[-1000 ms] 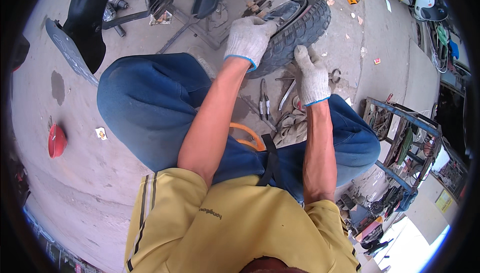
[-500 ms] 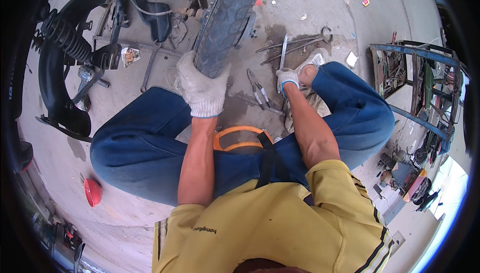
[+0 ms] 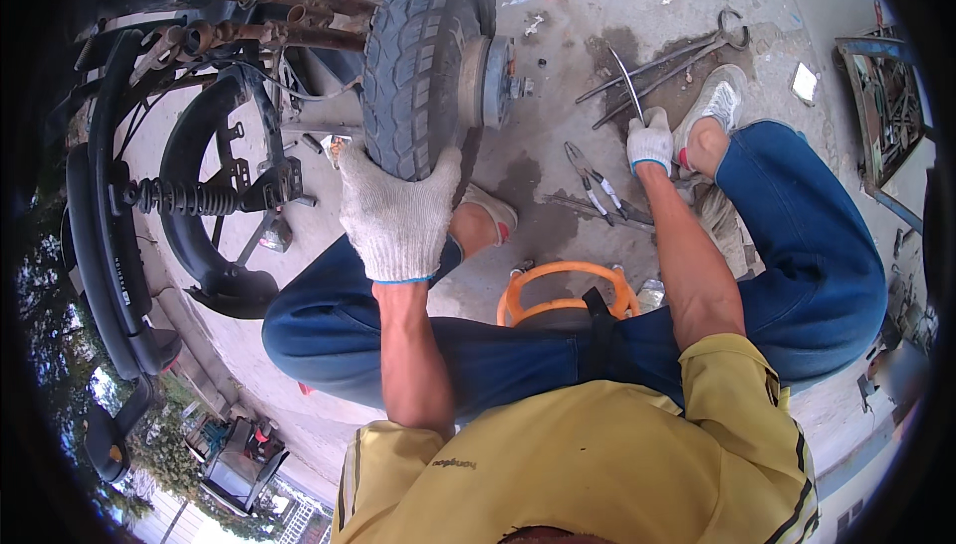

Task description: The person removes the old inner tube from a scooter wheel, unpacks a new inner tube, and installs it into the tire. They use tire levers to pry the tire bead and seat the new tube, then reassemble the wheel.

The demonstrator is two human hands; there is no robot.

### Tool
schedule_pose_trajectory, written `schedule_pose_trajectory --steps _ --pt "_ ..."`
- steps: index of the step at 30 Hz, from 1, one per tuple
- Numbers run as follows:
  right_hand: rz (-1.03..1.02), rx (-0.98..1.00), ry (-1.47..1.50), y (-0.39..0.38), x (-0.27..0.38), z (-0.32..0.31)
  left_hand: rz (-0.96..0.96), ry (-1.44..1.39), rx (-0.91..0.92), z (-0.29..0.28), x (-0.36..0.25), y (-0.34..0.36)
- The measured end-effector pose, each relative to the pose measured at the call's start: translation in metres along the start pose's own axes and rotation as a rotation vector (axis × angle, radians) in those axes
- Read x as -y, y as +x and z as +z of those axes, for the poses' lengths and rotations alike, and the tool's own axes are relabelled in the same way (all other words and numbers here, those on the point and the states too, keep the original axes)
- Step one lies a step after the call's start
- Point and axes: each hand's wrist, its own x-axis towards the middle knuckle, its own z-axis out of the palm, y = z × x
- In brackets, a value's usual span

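Note:
My left hand (image 3: 398,210), in a white knitted glove, is wrapped round the near side of a black treaded tyre (image 3: 413,61). The tyre stands upright on a wheel with a grey metal hub (image 3: 485,83) at its right side. In my right hand (image 3: 650,137), also gloved, is a long, slim, slightly curved metal bar (image 3: 627,78), pointing up and away from me, apart from the tyre. The palm hides the bar's lower end. Between my hands, pliers with pale grips (image 3: 596,185) lie on the floor.
Large long-handled tongs (image 3: 687,54) lie beyond my right hand, beside my shoe. An orange ring-shaped seat frame (image 3: 570,273) is between my legs. Vehicle parts with a coil spring (image 3: 184,197) stand at left. At far right is a metal rack (image 3: 886,111) holding tools.
The view has swung left, and the wheel's hub now shows at the tyre's right side. My left hand still grips the tyre; my right still holds the bar.

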Motion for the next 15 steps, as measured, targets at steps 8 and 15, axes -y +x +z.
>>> schedule_pose_trajectory --steps 8,15 --pt "-0.448 0.353 0.28 0.001 0.162 -0.109 0.023 0.069 0.002 -0.005 -0.007 -0.004" --pt "-0.64 0.595 0.166 -0.028 0.217 -0.109 -0.029 0.091 0.106 -0.016 -0.026 -0.005"
